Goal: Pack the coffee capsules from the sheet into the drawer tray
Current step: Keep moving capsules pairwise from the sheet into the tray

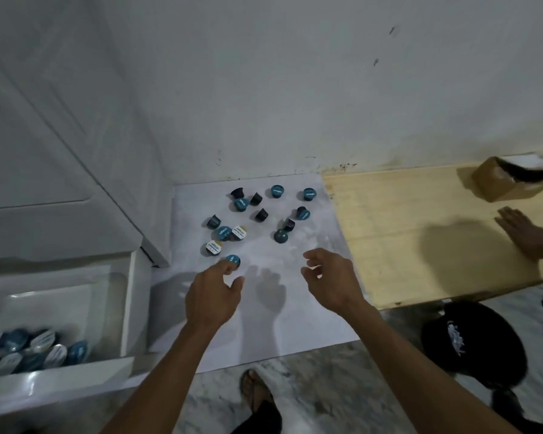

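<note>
Capsules (254, 214) lie scattered on the sheet (295, 324), just beyond both hands. Left hand (212, 296) reaches with loosely spread fingers and almost touches the nearest capsule (233, 260); right hand (331, 281) hovers beside it, fingers half curled, holding nothing. Tray (129, 308) waits left of the left hand, partly filled. A hurried grab could knock this capsule away, because it is small and rolls easily.

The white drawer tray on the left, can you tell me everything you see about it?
The drawer tray looks like glossy white plastic with tall, smooth walls. It is pulled open at the lower left, beside the white sheet but apart from both hands. A pile of coffee capsules with blue and silvery tops lies in its near corner; the rest of its floor shows bare. Its left part is cut off.
</note>
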Available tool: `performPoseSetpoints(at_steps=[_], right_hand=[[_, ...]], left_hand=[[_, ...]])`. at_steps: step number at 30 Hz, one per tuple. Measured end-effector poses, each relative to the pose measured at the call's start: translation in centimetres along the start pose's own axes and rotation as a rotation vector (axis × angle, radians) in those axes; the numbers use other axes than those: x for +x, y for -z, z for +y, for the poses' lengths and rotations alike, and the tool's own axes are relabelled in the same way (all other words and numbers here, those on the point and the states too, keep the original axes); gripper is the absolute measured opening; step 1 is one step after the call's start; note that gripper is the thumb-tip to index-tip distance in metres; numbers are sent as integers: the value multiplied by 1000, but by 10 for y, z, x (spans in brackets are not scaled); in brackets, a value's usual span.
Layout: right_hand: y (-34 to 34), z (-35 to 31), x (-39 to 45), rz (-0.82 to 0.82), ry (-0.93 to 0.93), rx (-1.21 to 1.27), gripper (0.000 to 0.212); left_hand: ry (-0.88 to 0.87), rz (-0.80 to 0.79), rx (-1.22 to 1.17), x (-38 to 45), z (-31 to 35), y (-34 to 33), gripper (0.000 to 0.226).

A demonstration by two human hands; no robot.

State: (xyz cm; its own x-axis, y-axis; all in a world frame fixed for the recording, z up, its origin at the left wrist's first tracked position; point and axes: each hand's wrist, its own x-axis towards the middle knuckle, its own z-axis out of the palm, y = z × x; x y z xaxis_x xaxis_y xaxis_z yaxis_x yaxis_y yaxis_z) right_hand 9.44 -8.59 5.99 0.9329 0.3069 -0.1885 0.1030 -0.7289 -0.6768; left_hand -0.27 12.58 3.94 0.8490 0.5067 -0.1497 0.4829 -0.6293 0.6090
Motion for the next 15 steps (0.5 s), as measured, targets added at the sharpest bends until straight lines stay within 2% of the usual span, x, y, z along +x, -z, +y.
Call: performPoseSetpoints(at_steps=[10,15], right_hand=[[-41,19,112,-55,100,-288,56],[-60,36,147,-105,158,-379,64]], left_hand=[[207,98,-63,32,-22,-69,56],[254,177,-53,35,-26,-90,55]])
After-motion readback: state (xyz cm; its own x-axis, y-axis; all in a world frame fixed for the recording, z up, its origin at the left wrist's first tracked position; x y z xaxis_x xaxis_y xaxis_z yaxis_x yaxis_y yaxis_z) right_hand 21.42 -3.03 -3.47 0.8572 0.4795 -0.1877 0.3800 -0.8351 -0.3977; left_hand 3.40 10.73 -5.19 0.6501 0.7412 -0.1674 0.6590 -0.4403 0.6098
